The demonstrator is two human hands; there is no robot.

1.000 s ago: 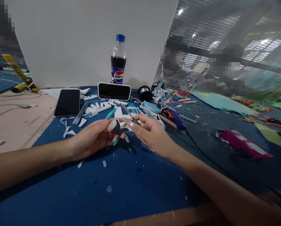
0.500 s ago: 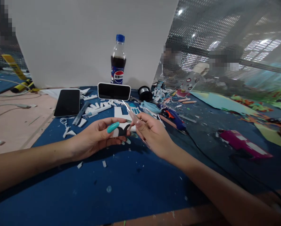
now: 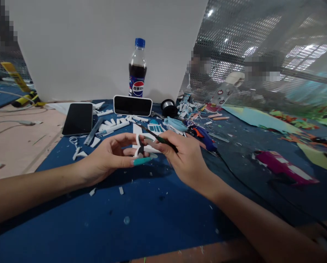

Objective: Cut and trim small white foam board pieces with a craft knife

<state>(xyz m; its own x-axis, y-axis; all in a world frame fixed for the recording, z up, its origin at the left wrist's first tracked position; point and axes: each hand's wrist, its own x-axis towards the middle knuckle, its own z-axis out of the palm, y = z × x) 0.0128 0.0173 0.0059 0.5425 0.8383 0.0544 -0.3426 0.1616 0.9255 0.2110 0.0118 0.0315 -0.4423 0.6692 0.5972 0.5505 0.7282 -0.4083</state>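
Near the middle of the blue mat [image 3: 105, 223], my left hand [image 3: 111, 155] pinches a small white piece with a black curved part [image 3: 139, 147]. Its thumb, with a long teal nail, lies below the piece. My right hand [image 3: 184, 155] is closed round a slim, dark, pointed tool [image 3: 152, 133], whose tip points up and left, beyond the piece. The tool's exact kind cannot be made out. My right fingertips are close to or touching the piece's right side. A flat white sheet with a cut-out [image 3: 136, 129] lies behind both hands, partly hidden.
Behind the hands stand a propped phone [image 3: 132, 106] and a cola bottle [image 3: 138, 73]. At left lies a dark tablet-like device [image 3: 78, 119]. White scraps, a wire spool [image 3: 169, 108], a blue glue gun [image 3: 204, 138] with its cord and a magenta tool [image 3: 285, 167] sit around.
My left hand has turned the piece more upright, its thumb moving lower. My right hand has shifted slightly right, and the tool has swung from steep to flatter, showing a dark side.
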